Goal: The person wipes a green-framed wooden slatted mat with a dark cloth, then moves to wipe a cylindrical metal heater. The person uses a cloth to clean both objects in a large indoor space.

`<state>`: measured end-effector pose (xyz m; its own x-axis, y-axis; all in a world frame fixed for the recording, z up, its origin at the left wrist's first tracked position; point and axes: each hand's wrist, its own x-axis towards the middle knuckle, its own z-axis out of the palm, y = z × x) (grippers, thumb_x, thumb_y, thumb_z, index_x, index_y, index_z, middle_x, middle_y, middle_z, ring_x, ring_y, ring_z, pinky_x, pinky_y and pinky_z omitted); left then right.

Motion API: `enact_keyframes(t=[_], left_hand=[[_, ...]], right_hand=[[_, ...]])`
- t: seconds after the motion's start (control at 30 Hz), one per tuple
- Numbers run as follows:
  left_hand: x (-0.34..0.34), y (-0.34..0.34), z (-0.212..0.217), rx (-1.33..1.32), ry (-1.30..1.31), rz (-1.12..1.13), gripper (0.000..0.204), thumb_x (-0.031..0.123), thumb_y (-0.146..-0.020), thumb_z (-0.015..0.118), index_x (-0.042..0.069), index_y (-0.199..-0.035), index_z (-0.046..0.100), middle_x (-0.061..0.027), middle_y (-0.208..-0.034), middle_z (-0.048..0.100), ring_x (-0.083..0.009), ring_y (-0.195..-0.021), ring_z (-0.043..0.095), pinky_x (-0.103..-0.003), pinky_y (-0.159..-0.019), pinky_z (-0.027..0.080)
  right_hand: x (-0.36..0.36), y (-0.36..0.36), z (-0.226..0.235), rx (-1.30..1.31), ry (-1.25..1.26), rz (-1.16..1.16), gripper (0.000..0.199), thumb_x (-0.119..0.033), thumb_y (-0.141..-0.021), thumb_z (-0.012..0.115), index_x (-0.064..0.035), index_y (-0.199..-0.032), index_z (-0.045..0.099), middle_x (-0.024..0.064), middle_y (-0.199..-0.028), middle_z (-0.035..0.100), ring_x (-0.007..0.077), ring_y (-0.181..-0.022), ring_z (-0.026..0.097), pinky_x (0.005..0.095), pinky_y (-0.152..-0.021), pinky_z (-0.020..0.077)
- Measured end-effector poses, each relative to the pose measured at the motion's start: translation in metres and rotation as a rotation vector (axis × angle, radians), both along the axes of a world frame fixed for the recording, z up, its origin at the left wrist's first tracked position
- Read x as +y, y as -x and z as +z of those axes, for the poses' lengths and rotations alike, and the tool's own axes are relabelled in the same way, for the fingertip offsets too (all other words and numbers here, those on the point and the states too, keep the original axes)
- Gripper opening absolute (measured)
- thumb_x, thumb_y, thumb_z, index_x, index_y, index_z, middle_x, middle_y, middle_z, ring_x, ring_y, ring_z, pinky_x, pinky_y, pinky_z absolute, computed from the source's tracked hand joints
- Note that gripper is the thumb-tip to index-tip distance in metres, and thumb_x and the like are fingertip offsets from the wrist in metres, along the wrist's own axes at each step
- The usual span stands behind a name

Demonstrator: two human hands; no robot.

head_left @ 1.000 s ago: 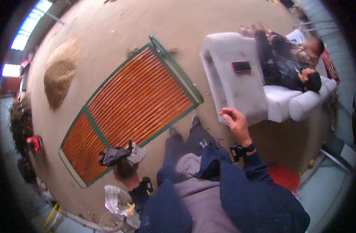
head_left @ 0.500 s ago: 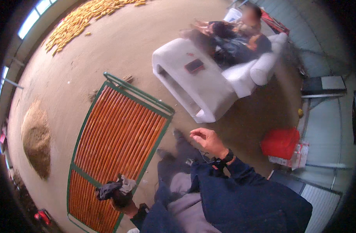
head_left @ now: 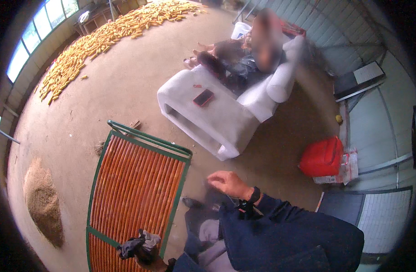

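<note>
My left hand, low in the view over the bench, is closed around a crumpled bundle of dark and light grey cloth. What kind of cloth it is cannot be made out. Below that hand lies a bench with reddish-brown slats and a green metal frame. My right hand hovers in front of my body, right of the bench. Its fingers are loosely bent, the thumb stands a little apart, and nothing shows between them. A dark band circles the right wrist.
Ahead stands a white sofa bearing a phone; a person reclines there. Corn cobs cover the far left floor, and a grain heap lies nearer. A red container stands by the right wall.
My view has tilted up and shifted, so the sofa and bench sit lower or further left, and more corn shows. Both hands also appear lower. The left still grips the cloth.
</note>
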<state>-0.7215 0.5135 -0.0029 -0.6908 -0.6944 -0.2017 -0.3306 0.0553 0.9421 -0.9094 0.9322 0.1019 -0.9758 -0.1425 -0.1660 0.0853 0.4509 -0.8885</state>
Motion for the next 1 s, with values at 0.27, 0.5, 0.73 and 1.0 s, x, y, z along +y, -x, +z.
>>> enact_keyframes(t=[0.27,0.5,0.73,1.0], left_hand=[[0.022,0.000,0.006,0.013,-0.072,0.092,0.063,0.028,-0.086,0.069,0.010,-0.139,0.042,-0.0146,-0.140,0.046,-0.0320,-0.125,0.050,-0.051,-0.105,0.042],[0.052,0.016,0.018,0.026,-0.096,0.135,0.061,0.029,-0.086,0.068,0.010,-0.138,0.043,-0.0143,-0.139,0.048,-0.0316,-0.124,0.051,-0.050,-0.105,0.043],[0.099,0.076,0.024,0.009,-0.152,0.122,0.059,0.031,-0.086,0.066,0.010,-0.138,0.044,-0.0139,-0.138,0.049,-0.0313,-0.124,0.051,-0.050,-0.105,0.043],[0.153,0.143,0.029,-0.015,-0.200,0.022,0.058,0.032,-0.087,0.064,0.009,-0.137,0.045,-0.0135,-0.136,0.051,-0.0309,-0.123,0.052,-0.049,-0.104,0.043]], right_hand=[[0.006,0.009,0.000,0.028,-0.026,0.073,0.022,-0.017,-0.090,0.061,-0.0034,-0.106,0.067,0.0138,-0.099,0.070,0.0262,-0.093,0.067,0.0353,-0.081,0.0524],[0.034,0.021,0.005,0.062,-0.017,0.079,0.022,-0.018,-0.089,0.062,-0.0038,-0.105,0.068,0.0138,-0.099,0.069,0.0270,-0.091,0.066,0.0354,-0.079,0.0518],[0.064,0.029,0.005,0.034,0.005,0.070,0.022,-0.018,-0.090,0.065,-0.0029,-0.106,0.068,0.0111,-0.101,0.070,0.0202,-0.088,0.067,0.0316,-0.078,0.0531],[0.098,0.049,0.009,0.057,0.003,0.096,0.028,-0.024,-0.091,0.060,-0.0040,-0.109,0.066,0.0145,-0.102,0.068,0.0294,-0.095,0.066,0.0375,-0.082,0.0514]])
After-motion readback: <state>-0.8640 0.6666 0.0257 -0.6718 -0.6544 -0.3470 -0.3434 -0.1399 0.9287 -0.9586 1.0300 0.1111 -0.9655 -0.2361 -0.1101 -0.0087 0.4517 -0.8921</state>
